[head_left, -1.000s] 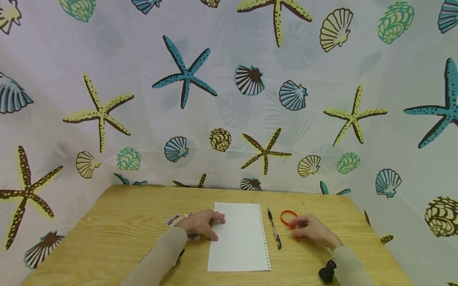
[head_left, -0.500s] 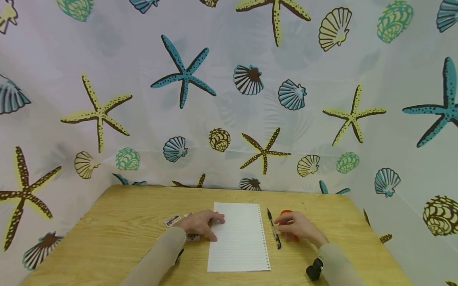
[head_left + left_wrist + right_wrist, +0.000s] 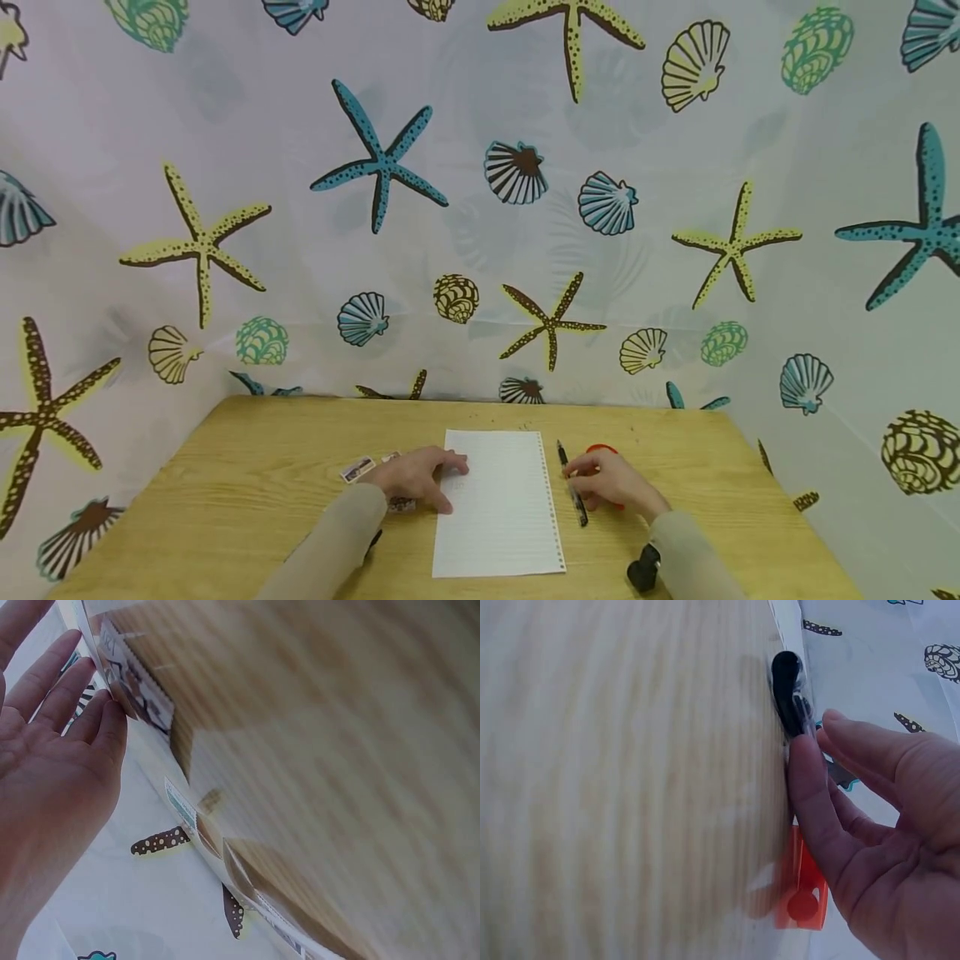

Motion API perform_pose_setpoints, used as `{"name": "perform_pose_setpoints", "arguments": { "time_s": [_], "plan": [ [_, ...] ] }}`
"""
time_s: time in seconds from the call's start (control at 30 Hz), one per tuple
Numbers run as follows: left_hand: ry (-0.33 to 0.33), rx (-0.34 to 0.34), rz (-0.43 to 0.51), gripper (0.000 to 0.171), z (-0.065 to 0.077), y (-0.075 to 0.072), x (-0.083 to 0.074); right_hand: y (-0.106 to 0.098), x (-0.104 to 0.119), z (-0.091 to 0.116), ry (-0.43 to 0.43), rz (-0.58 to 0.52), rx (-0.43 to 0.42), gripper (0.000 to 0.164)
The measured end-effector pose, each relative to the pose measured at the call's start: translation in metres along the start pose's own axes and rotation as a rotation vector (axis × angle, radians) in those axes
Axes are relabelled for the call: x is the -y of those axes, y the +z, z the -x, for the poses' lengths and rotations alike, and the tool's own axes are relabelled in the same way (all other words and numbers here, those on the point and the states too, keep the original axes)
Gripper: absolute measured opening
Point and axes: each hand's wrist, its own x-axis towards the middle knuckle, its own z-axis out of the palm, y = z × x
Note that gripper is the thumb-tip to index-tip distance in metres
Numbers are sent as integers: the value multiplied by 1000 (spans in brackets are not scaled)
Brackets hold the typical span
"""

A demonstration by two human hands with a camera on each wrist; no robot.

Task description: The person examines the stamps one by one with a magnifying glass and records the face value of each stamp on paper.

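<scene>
My left hand rests with spread fingers on the left edge of a lined sheet of paper, which bears faint marks near the thumb. Under and beside that hand lie several stamps; the left wrist view shows one perforated stamp close to the fingertips. To the right of the sheet lies a pen with a black end and a clear barrel. My right hand is over it, loosely bent fingertips right at the barrel. In the right wrist view, thumb and finger stand apart beside the pen.
A red band lies behind and partly under the right hand; its tab with a round knob shows in the right wrist view. The wooden table is enclosed by a curtain printed with shells and starfish.
My right hand has moved left from the red band to the pen, leaving the band on the table. The left hand, the paper and the stamps have stayed in place.
</scene>
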Motion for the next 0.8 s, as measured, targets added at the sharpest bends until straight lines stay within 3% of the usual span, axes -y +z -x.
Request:
{"name": "perform_pose_setpoints", "arguments": {
  "time_s": [0.2, 0.4, 0.67, 0.8],
  "plan": [
    [0, 6, 25, 56, 2, 1, -2, 4, 4, -2, -9, 64, 11, 29],
    [5, 9, 4, 55, 3, 1, -4, 5, 7, -1, -33, 131, 19, 23],
    [5, 2, -10, 55, 1, 2, -1, 9, 9, -4, 10, 224, -12, 19],
    [2, 4, -8, 55, 3, 1, -3, 10, 10, -7, 51, 205, -29, 18]
  ]
}}
